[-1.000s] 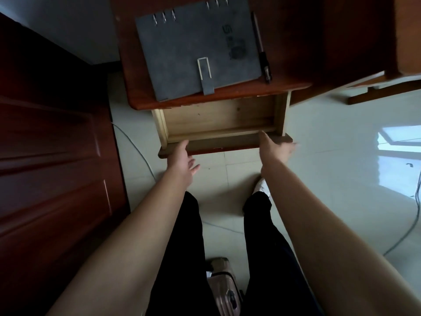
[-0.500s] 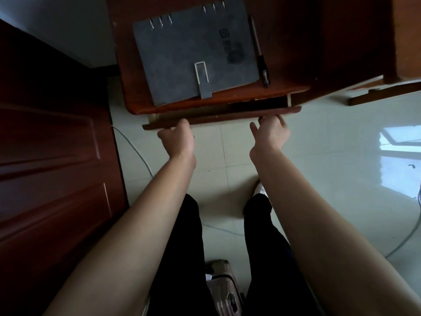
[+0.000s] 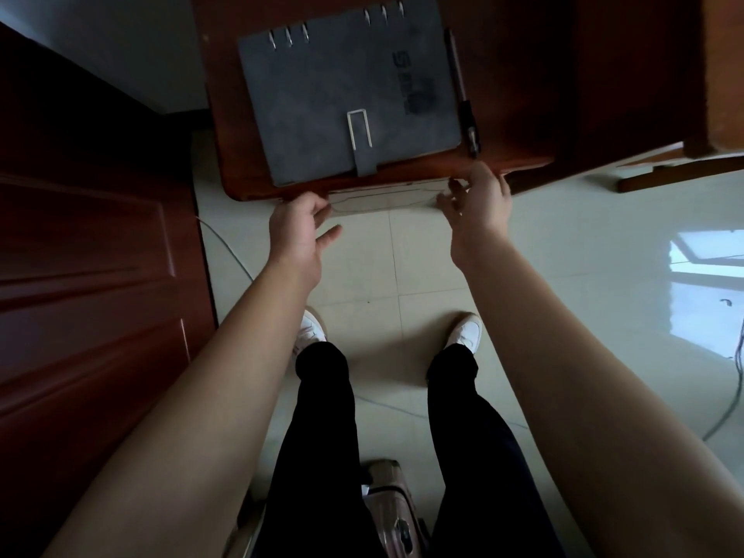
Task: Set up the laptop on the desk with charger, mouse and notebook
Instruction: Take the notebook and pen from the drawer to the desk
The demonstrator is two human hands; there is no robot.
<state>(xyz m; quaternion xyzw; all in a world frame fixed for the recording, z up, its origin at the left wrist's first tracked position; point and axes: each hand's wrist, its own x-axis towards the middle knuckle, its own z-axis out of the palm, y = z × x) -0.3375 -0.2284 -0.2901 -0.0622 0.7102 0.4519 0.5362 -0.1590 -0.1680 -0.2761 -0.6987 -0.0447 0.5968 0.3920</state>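
Head view: the grey ring-bound notebook with a strap clasp lies flat on the reddish-brown wooden table, close to its near edge, a dark pen just beside its right side. Below that edge, the left hand and right hand sit at the closed drawer front, each grip released, fingers loosely spread, holding nothing.

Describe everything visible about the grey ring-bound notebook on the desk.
The grey ring-bound notebook lies closed and flat on the reddish-brown wooden desk, near its front edge and slightly askew. Its cover looks like matte felt or faux leather. Two sets of three metal rings show along the far edge. A strap with a metal loop crosses the near edge. Dark printing marks the right side. A dark pen lies along its right edge.
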